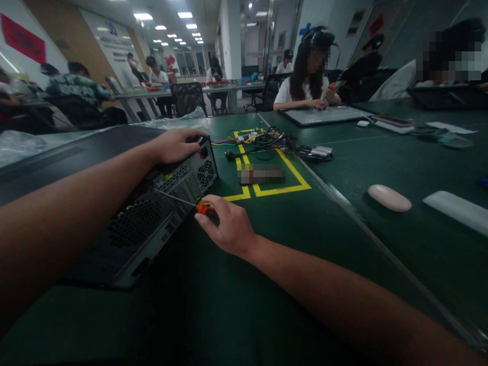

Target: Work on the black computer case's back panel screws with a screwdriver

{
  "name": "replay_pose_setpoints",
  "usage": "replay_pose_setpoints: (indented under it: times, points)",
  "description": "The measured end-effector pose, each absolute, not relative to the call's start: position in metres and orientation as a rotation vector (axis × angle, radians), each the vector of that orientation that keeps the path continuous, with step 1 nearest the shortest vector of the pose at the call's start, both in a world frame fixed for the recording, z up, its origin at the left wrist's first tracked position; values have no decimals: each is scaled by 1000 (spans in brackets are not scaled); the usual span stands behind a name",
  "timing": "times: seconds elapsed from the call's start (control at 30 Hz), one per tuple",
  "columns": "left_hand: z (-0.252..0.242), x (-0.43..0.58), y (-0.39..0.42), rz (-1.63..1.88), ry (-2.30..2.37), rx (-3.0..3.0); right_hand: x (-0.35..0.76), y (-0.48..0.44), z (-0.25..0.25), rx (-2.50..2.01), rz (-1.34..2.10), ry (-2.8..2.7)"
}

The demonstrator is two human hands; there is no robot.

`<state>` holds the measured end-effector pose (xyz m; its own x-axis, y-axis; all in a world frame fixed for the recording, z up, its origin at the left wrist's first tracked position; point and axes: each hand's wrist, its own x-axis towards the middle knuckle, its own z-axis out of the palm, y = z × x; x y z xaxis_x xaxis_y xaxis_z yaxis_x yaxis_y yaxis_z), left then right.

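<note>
Left hand (176, 145) curls its fingers over the stiff, likely heavy computer case (152, 223) mid-frame; right hand (227, 227) pinches the light screwdriver (202, 207) by its handle

No wording can be read anywhere. The red banner (23, 38) on the left wall carries pale lettering, too blurred to make out. The white wall panel (114, 46) behind the seated people shows a blue emblem and grey lines of print (all smeared). A small yellow sticker (168, 177) on the back of the computer case (152, 218) is too small to read. The label (261, 174) lying on the counter (267, 244) is blurred out.
</note>
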<state>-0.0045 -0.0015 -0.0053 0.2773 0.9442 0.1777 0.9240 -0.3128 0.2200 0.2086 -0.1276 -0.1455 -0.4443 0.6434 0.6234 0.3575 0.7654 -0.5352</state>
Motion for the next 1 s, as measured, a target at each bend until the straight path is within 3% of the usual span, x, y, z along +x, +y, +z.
replay_pose_setpoints:
  times: [1.0]
  points:
    - [-4, -5, -7, 339, 1826, 2448, 209, -127, -145, -767, 371, -2159]
